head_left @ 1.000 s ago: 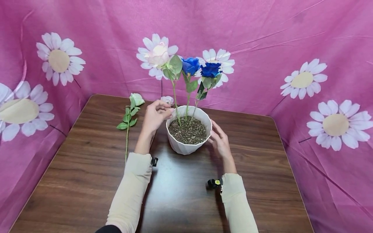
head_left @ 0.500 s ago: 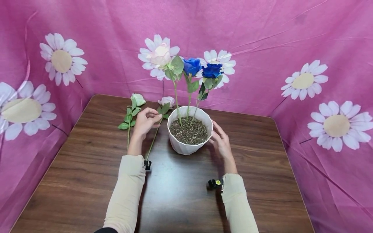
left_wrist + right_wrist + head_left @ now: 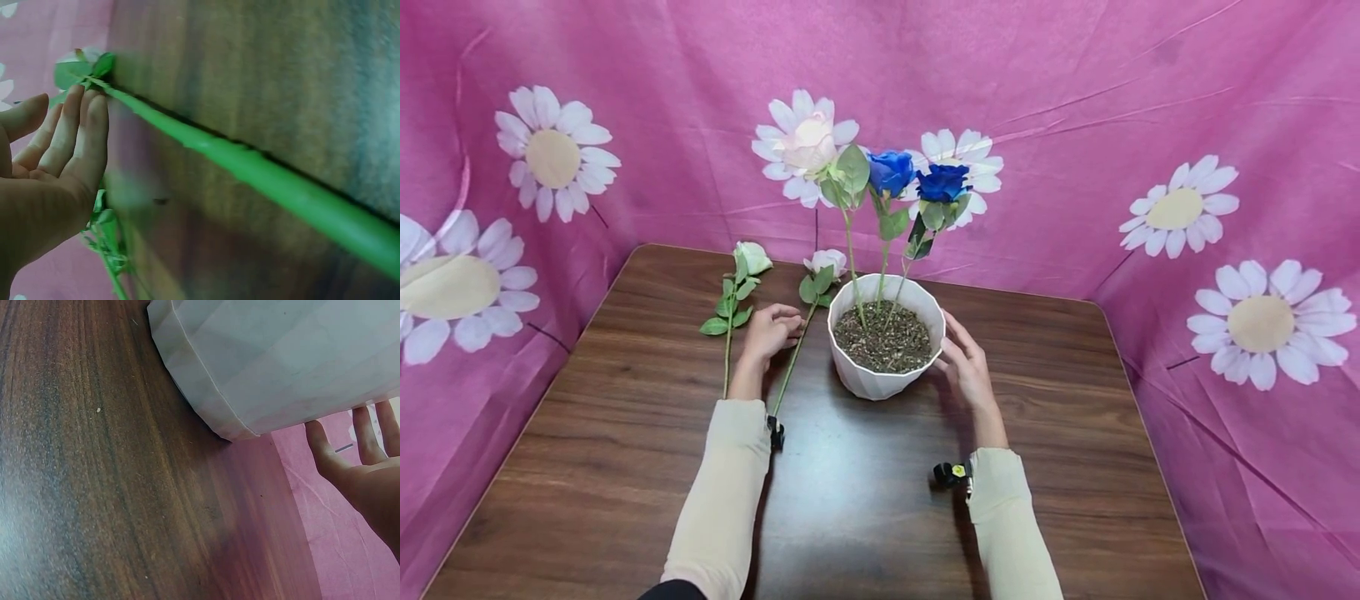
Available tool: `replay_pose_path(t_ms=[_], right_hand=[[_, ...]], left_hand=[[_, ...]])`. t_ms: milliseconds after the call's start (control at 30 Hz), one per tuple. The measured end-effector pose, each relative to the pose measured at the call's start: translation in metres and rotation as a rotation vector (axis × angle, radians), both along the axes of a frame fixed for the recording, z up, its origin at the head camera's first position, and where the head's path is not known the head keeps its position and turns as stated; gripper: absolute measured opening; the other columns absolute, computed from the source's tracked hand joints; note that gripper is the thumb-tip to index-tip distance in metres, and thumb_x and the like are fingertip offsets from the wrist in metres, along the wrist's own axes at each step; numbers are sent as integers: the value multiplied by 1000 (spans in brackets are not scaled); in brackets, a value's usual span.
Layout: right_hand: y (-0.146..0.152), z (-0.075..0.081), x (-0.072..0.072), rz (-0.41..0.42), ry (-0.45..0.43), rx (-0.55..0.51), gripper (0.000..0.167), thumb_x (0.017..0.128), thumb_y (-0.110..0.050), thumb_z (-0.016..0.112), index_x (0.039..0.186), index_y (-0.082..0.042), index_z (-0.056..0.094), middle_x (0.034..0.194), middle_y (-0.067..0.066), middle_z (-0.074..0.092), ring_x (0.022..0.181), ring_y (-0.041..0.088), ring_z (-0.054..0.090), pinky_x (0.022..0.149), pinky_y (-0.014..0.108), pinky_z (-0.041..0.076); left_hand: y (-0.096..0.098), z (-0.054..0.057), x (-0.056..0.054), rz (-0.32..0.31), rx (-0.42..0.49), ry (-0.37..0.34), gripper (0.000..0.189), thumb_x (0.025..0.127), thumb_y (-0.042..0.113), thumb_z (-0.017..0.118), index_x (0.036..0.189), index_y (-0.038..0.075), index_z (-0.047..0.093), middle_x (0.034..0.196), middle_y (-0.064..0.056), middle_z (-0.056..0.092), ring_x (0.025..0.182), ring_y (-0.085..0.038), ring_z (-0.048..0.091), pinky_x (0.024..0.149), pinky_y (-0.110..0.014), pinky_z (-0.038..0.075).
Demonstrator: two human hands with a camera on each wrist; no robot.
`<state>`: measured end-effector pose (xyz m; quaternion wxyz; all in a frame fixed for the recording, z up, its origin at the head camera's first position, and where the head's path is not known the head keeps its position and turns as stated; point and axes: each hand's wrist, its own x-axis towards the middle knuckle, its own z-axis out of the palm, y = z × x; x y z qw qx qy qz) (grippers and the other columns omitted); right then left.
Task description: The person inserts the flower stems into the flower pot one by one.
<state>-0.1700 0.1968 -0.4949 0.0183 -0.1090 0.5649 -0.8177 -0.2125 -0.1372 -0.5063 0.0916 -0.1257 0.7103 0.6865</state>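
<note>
My left hand is low over the table between two rose stems lying there. In the left wrist view its fingers are extended, with the thumb apart, beside the green stem of a pale pink-white rose; whether they touch it I cannot tell. On the hand's other side lies a greenish-white rose. My right hand rests its fingertips against the right side of a white faceted flowerpot. A pale pink rose, a blue rose and a darker blue rose stand upright in its soil.
The brown wooden table carries the pot towards its back edge. A pink curtain printed with white daisies encloses the back and both sides. A small black camera is strapped to the right wrist.
My left hand has drawn away from the pink rose stem in the pot, moving left and down to the lying pale rose, which now shows fully. The right hand stays on the pot.
</note>
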Motion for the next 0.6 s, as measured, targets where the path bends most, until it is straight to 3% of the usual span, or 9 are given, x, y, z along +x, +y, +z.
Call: replay_pose_path(t_ms=[100, 200, 300, 367, 500, 600], right_hand=[[5, -13, -6, 36, 50, -32, 58, 100, -21, 64, 152, -3, 44, 148, 13, 47, 123, 27, 55, 97, 42, 56], [12, -27, -14, 64, 77, -48, 51, 102, -16, 61, 150, -5, 48, 150, 16, 46, 126, 29, 54, 98, 44, 56], [11, -26, -14, 61, 77, -47, 53, 102, -20, 63, 150, -5, 48, 150, 15, 46, 125, 28, 54, 97, 43, 57], [8, -20, -10, 55, 74, -47, 55, 101, -22, 64, 151, -6, 47, 150, 14, 46, 124, 27, 54, 96, 41, 57], [9, -22, -11, 59, 72, -42, 57, 101, -22, 64, 152, -6, 45, 150, 14, 45, 125, 27, 54, 97, 41, 56], [16, -37, -18, 56, 59, -5, 51, 104, -15, 58, 153, -8, 44, 152, 13, 45, 127, 27, 54, 99, 43, 56]], left_hand=[[0, -6, 0, 0, -16, -9, 34, 102, 1, 53, 134, -11, 53, 129, -32, 61, 103, -27, 66, 83, -30, 60], [0, -11, 0, 21, 11, -31, 36, 99, -5, 51, 135, -11, 52, 129, -33, 60, 99, -22, 65, 80, -27, 60], [2, -14, -1, 26, -30, -29, 36, 96, -6, 58, 131, -12, 54, 124, -32, 63, 90, -16, 66, 74, -25, 60], [4, -15, -3, 10, -142, -10, 36, 93, -2, 67, 127, -10, 58, 118, -29, 67, 85, -18, 68, 72, -26, 61], [9, -16, -7, -49, -449, 47, 35, 85, 5, 78, 117, -2, 67, 105, -17, 74, 95, -28, 69, 92, -36, 55], [12, -17, -9, -59, -546, 68, 31, 83, 2, 75, 114, 1, 71, 102, -12, 76, 101, -30, 68, 98, -39, 50]])
